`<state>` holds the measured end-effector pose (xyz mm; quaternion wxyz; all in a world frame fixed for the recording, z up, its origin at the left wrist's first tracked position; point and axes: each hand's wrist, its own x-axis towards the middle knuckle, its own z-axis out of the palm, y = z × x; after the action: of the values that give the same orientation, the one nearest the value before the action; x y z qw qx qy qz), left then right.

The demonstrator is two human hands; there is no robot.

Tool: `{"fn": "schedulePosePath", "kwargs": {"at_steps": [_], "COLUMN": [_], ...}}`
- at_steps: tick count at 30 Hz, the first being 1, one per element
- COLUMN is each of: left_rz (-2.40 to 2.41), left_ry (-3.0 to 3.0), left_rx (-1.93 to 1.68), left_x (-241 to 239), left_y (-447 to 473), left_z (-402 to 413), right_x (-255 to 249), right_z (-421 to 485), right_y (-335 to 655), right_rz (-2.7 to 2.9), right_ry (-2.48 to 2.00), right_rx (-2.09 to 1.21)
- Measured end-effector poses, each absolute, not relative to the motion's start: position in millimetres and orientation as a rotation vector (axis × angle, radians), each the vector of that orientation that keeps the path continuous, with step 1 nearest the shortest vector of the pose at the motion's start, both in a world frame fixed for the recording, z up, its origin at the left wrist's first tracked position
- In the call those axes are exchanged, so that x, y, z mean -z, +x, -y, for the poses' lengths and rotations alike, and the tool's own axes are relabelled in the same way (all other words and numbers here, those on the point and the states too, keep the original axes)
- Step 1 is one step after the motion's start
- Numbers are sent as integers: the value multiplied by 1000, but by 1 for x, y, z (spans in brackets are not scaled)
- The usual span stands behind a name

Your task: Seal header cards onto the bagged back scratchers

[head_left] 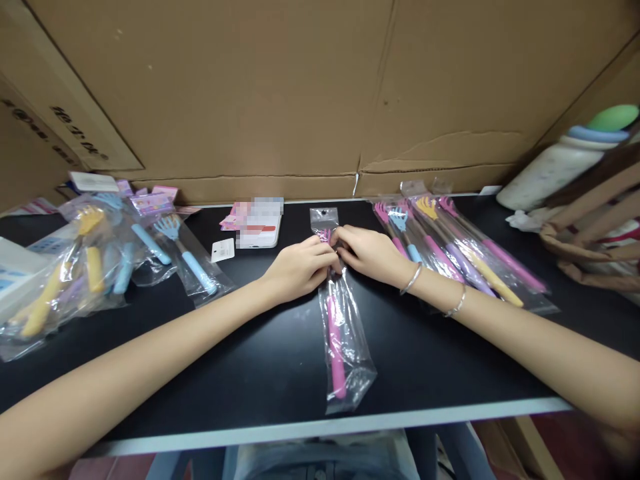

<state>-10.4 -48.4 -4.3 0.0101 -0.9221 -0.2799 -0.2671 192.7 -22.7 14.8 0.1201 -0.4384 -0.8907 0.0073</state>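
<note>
A pink back scratcher (pixel 337 347) lies inside a clear plastic bag (pixel 357 373) on the black table, its handle pointing toward me. Both hands meet at the upper part of this bag, near the scratcher's claw head. My left hand (pixel 304 267) has its fingers closed on the bag from the left. From the right, my right hand (pixel 370 252) pinches the bag with curled fingers, close to the left fingertips. The bag's hang-hole flap (pixel 324 216) sticks out beyond the hands. What the fingertips grip exactly is partly hidden.
Bagged back scratchers (pixel 450 247) lie in a row at the right, with more bagged ones (pixel 95 260) piled left. A phone (pixel 260 227), pink cards (pixel 236 217) and a white tag (pixel 223 250) lie behind. A bottle (pixel 555 167) and brown bag (pixel 590 233) stand right; cardboard (pixel 250 87) walls the back.
</note>
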Motion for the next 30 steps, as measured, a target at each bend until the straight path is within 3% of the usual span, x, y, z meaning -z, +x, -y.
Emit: {"fn": "schedulePosePath", "kwargs": {"at_steps": [5, 11, 16, 23, 30], "left_rz": [1128, 1397, 1373, 1392, 1233], "left_ry": [-2747, -2732, -2906, -3230, -3256], "left_rx": [877, 933, 1396, 1938, 1509], "left_x": [3, 3, 13, 15, 13], "left_y": [-9, -9, -12, -15, -17], "left_z": [52, 50, 39, 28, 27], "right_x": [-9, -2, -4, -5, -9], "right_z": [10, 4, 7, 13, 19], "right_y": [197, 200, 197, 193, 193], "right_rz": [2529, 2439, 2355, 2302, 2425], "right_ry": [-1266, -1055, -776, -652, -610], "right_rx": [-4, -298, -512, -488, -292]}}
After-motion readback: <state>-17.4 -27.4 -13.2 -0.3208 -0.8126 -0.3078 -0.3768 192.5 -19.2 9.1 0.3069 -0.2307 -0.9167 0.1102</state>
